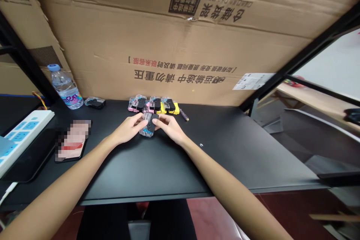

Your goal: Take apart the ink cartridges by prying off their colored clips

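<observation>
Both my hands hold a small flat case of clear and black plastic with blue bits inside [148, 124], above the dark table. My left hand [129, 128] is closed on its left side, thumb on the clear part. On the other side my right hand [170, 129] pinches the black part, with the thumb on top. Just beyond them lies a group of similar cases: clear-and-black ones [139, 102], with pink parts [150, 108] and yellow parts [176, 108] among them. My fingers hide some of the nearer ones. What the cases are, I cannot tell.
A pen [184, 115] lies right of the cases. One more case [95, 102] sits near a water bottle [66, 87]. At left are a phone [73, 140], a black slab [30, 155] and a power strip [25, 135]. A cardboard sheet [112, 45] stands behind the black table [146, 172].
</observation>
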`<state>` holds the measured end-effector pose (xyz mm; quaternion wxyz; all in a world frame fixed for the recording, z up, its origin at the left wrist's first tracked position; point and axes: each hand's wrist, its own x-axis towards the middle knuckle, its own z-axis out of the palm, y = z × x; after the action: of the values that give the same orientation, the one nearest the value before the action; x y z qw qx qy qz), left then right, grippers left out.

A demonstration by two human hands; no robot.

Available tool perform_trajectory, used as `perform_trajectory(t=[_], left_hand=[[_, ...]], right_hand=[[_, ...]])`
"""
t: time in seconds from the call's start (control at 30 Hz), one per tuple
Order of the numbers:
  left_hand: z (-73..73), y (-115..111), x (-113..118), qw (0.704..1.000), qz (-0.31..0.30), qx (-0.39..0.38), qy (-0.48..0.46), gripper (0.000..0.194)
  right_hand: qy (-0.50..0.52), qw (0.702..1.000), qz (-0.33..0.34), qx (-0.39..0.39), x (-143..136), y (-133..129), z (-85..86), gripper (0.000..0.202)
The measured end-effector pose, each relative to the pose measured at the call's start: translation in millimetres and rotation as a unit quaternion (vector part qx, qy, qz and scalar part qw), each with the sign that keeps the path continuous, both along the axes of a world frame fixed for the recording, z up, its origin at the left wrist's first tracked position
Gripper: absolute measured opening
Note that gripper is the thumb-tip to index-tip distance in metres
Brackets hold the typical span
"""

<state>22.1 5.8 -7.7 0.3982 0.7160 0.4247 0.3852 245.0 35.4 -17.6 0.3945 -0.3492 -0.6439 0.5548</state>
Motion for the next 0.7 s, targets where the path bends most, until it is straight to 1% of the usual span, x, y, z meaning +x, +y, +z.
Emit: perform_trajectory(t=[0.07, 0.1, 0.23, 0.3, 0.4, 0.5, 0.57, 0.7], left_hand=[[-0.6, -0.7, 1.1, 1.0, 0.012, 0.005, -0.017, 0.04], [-0.7, -0.1, 1.7, 0.999, 0.025, 0.009, -0.038, 0.041], [0.1, 6.0, 1.4, 0.985, 0.096, 0.017, -0.144, 0.042], [0.2, 8.6, -0.4, 0.98, 0.107, 0.013, -0.166, 0.043], [-1.0, 9.1, -1.9, 0.982, 0.081, -0.009, -0.171, 0.044], [-2.9, 6.7, -0.4, 0.985, 0.05, -0.031, -0.16, 0.044], [-4.1, 4.4, 1.5, 0.989, 0.031, -0.04, -0.142, 0.042], [-4.8, 0.2, 3.8, 0.994, 0.001, -0.045, -0.098, 0.04]], right_hand=[[-0.019, 1.0, 0.014, 0.007, 2.1, 0.5, 3.0, 0.038], [-0.022, 1.0, 0.006, 0.014, 3.7, 1.3, 4.4, 0.038], [0.031, 0.994, -0.096, 0.033, 11.2, 5.5, 8.4, 0.041], [0.047, 0.993, -0.106, 0.021, 13.7, 7.1, 8.7, 0.044], [0.044, 0.995, -0.087, 0.008, 14.8, 8.3, 7.5, 0.046], [0.066, 0.994, -0.086, 0.002, 13.8, 8.9, 5.8, 0.044], [0.076, 0.994, -0.078, 0.001, 12.4, 8.8, 4.9, 0.043], [0.063, 0.996, -0.064, -0.004, 8.5, 6.5, 4.0, 0.042]])
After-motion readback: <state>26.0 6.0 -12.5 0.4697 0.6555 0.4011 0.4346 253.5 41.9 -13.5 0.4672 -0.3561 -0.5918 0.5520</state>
